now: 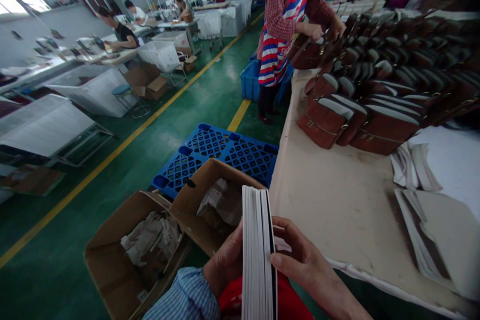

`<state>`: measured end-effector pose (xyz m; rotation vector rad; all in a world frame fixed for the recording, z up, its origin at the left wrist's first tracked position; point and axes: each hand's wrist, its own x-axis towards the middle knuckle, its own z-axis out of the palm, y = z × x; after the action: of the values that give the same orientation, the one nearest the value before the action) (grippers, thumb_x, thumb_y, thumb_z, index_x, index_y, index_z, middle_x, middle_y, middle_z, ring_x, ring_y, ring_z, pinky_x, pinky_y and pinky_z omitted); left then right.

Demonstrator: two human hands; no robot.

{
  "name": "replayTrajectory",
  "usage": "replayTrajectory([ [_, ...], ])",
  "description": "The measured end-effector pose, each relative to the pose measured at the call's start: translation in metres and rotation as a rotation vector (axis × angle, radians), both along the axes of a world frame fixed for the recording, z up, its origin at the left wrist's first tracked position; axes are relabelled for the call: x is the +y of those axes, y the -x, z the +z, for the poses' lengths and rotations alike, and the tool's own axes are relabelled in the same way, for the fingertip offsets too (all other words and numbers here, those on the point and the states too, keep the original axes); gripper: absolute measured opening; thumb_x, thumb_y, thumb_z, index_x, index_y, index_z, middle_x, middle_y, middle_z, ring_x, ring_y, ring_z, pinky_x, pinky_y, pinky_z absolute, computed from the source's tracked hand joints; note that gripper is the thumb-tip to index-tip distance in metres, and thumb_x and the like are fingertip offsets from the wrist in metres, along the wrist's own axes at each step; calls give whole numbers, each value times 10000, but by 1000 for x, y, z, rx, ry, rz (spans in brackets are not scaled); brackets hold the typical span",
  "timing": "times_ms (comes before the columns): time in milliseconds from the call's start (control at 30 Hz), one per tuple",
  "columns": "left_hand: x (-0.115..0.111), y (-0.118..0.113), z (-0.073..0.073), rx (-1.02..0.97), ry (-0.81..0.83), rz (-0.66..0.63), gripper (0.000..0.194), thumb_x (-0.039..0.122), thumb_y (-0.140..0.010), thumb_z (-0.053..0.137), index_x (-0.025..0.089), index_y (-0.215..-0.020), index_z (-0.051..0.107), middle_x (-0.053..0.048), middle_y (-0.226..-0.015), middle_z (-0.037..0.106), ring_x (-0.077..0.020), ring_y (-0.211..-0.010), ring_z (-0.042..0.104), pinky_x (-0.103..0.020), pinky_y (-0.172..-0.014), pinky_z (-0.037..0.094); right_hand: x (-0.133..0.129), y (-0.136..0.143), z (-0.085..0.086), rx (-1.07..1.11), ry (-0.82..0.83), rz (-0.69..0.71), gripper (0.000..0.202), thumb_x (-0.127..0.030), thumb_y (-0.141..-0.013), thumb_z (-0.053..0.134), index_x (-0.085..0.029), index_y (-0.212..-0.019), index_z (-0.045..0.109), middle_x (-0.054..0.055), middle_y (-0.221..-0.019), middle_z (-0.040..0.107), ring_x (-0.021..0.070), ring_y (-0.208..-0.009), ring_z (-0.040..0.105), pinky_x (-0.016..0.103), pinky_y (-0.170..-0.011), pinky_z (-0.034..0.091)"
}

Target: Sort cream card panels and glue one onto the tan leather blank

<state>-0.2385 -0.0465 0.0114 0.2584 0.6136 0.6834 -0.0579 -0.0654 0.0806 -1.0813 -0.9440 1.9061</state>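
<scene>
At the bottom centre of the frame, the left hand [225, 262] and the right hand [305, 265] both grasp an upright stack of white sheets [258, 255], the left clasping its left face and the right pressing its right face with the thumb along the dark outer sheet. The stack stands just beside the near edge of the work table [337, 200], above an open cardboard box [123, 260] on the green floor. At the upper right, rows of brown bags [375, 110] cover the table, where another person's hands [326, 27] handle one bag.
</scene>
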Motion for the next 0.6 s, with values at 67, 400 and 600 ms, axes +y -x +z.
replayTrajectory([
  [67,-3,9,-9,31,25,36,598,660,-944,627,128,-1183,761,-149,-1101,785,-248,-931,744,-339,-834,590,-2,8,2,-80,10,-45,641,-554,-874,794,-287,-1394,532,102,-1341,623,304,-1203,639,473,-1023,553],
  [400,0,30,2,-13,29,57,697,719,-921,619,97,-1207,750,-152,-1019,781,-241,-879,727,-334,-823,577,-4,35,6,-50,22,-84,592,-543,-908,762,-298,-1397,534,109,-1407,613,298,-1194,660,457,-997,575],
  [600,-9,38,0,-37,2,77,702,706,-936,604,109,-1287,714,-171,-1113,774,-288,-1013,724,-379,-894,568,-7,42,6,-167,10,-22,582,-536,-910,729,-275,-1388,524,113,-1380,629,290,-1115,683,474,-987,567],
])
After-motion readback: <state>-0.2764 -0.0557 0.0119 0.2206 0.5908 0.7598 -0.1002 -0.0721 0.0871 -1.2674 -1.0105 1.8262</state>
